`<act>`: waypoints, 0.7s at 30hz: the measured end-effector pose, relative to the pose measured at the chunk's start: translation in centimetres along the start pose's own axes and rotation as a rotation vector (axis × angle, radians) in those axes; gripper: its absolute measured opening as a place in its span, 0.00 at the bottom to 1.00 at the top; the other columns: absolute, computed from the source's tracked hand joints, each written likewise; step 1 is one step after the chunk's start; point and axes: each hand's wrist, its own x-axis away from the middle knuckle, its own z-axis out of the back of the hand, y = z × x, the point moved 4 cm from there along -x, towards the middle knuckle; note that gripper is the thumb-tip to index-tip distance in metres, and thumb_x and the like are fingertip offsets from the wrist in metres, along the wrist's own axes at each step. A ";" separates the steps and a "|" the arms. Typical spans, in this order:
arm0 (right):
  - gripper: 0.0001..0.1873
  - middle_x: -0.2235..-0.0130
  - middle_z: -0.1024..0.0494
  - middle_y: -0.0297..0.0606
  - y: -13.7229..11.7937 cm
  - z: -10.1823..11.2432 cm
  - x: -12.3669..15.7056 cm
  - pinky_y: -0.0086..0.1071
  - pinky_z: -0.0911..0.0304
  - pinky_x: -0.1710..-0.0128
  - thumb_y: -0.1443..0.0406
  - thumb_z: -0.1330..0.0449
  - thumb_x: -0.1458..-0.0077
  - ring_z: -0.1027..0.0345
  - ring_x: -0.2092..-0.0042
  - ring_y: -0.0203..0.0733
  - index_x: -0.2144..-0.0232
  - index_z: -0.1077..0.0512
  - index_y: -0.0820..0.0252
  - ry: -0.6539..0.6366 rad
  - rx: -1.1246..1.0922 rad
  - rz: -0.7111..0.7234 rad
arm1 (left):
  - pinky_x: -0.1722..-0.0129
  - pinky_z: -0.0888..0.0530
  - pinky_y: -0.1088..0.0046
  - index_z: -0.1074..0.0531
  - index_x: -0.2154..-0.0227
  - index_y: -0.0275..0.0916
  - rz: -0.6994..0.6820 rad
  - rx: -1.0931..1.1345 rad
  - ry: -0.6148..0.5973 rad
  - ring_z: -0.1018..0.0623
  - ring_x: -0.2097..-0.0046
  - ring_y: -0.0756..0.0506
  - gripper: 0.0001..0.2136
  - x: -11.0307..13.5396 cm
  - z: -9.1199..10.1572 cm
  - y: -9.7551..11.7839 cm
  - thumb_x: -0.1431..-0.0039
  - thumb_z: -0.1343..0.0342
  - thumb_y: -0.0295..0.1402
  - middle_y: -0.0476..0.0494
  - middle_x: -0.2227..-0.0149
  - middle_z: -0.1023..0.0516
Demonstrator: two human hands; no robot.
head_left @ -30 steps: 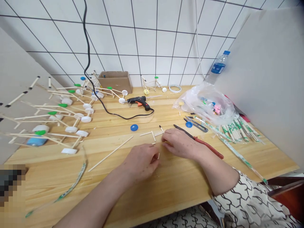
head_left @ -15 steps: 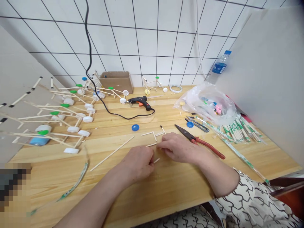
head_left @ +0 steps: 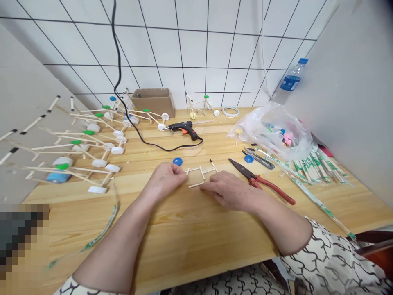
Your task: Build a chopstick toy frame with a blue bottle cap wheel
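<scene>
My left hand (head_left: 167, 180) is closed in a pinch on a short wooden stick (head_left: 187, 171), at the left end of a small layout of sticks on the table. That layout has a crosswise stick (head_left: 194, 169), an upright stick (head_left: 202, 173) and a black-tipped stick (head_left: 213, 165). Bent low over the wood, my right hand (head_left: 229, 190) has its fingertips on the end of another short stick (head_left: 195, 186) lying in front of the layout. Red-handled pliers (head_left: 270, 188) lie just right of that hand. A blue bottle cap (head_left: 177, 161) is behind my left hand.
Stick frames with white wheels (head_left: 100, 163) crowd the left side. A glue gun (head_left: 186, 130) with a black cord lies mid-table, near a cardboard box (head_left: 155, 102). At right are snips (head_left: 260, 159), a plastic bag (head_left: 245, 121), wrapped sticks (head_left: 316, 166) and a bottle (head_left: 290, 82).
My left hand has moved up and left, from the near short stick to the layout's left end, where a stick stands in its fingers. The long stick at left is out of sight. My right hand stays nearly put.
</scene>
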 end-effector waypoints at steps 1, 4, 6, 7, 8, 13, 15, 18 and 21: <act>0.16 0.67 0.27 0.41 0.0 0.0 0.0 0.32 0.45 0.63 0.71 0.50 0.43 0.36 0.64 0.40 0.56 0.28 0.59 -0.003 0.003 0.004 | 0.83 0.44 0.79 0.34 0.85 0.38 -0.005 -0.008 0.000 0.41 0.81 0.53 0.06 -0.1 -0.1 -0.1 0.61 0.47 0.34 0.54 0.86 0.39; 0.15 0.67 0.27 0.41 -0.1 0.0 0.0 0.32 0.45 0.62 0.70 0.51 0.43 0.36 0.64 0.40 0.56 0.28 0.59 -0.008 0.014 0.012 | 0.83 0.46 0.78 0.36 0.87 0.38 -0.034 -0.055 -0.025 0.42 0.82 0.53 0.07 -0.2 -0.5 -0.2 0.61 0.49 0.33 0.54 0.87 0.41; 0.15 0.67 0.27 0.42 -0.2 0.0 0.0 0.32 0.45 0.62 0.70 0.51 0.42 0.36 0.64 0.40 0.57 0.28 0.60 -0.019 0.024 0.009 | 0.83 0.46 0.78 0.37 0.89 0.38 -0.048 -0.102 -0.042 0.42 0.82 0.53 0.07 -0.3 -0.7 -0.2 0.62 0.50 0.32 0.54 0.87 0.42; 0.15 0.67 0.27 0.42 -0.2 0.0 0.0 0.32 0.45 0.62 0.70 0.51 0.42 0.36 0.64 0.41 0.57 0.28 0.60 -0.026 0.028 0.009 | 0.83 0.46 0.78 0.37 0.89 0.38 -0.053 -0.127 -0.045 0.42 0.82 0.53 0.07 -0.4 -0.8 -0.3 0.62 0.50 0.32 0.54 0.87 0.42; 0.15 0.67 0.27 0.42 -0.3 0.0 0.0 0.33 0.45 0.62 0.70 0.52 0.43 0.36 0.64 0.41 0.57 0.28 0.60 -0.030 0.031 0.010 | 0.83 0.46 0.78 0.37 0.89 0.38 -0.057 -0.150 -0.045 0.41 0.82 0.53 0.06 -0.4 -0.9 -0.4 0.63 0.50 0.31 0.54 0.87 0.41; 0.15 0.66 0.27 0.43 -0.3 0.0 -0.1 0.33 0.44 0.62 0.71 0.51 0.43 0.36 0.64 0.42 0.57 0.29 0.60 -0.016 0.031 0.024 | 0.82 0.46 0.77 0.34 0.88 0.39 -0.058 -0.205 -0.033 0.37 0.81 0.51 0.07 -0.6 -1.0 -0.7 0.61 0.50 0.34 0.52 0.87 0.38; 0.15 0.66 0.27 0.43 -0.3 0.0 -0.1 0.34 0.44 0.62 0.71 0.51 0.44 0.36 0.63 0.42 0.57 0.28 0.60 -0.016 0.029 0.025 | 0.82 0.46 0.77 0.36 0.89 0.39 -0.062 -0.202 -0.035 0.38 0.81 0.51 0.08 -0.5 -0.9 -0.7 0.60 0.50 0.34 0.52 0.87 0.39; 0.16 0.66 0.27 0.43 -0.3 -0.1 -0.1 0.34 0.44 0.61 0.71 0.51 0.44 0.36 0.63 0.42 0.56 0.29 0.61 -0.026 0.029 0.026 | 0.82 0.47 0.77 0.39 0.90 0.39 -0.077 -0.197 -0.046 0.40 0.82 0.52 0.09 -0.5 -0.8 -0.5 0.60 0.51 0.34 0.53 0.88 0.41; 0.16 0.66 0.26 0.43 -0.3 -0.1 -0.2 0.34 0.44 0.61 0.71 0.51 0.44 0.35 0.63 0.42 0.56 0.29 0.61 -0.029 0.033 0.026 | 0.82 0.47 0.77 0.39 0.90 0.39 -0.082 -0.216 -0.058 0.41 0.82 0.52 0.10 -0.4 -0.8 -0.3 0.59 0.51 0.33 0.53 0.87 0.42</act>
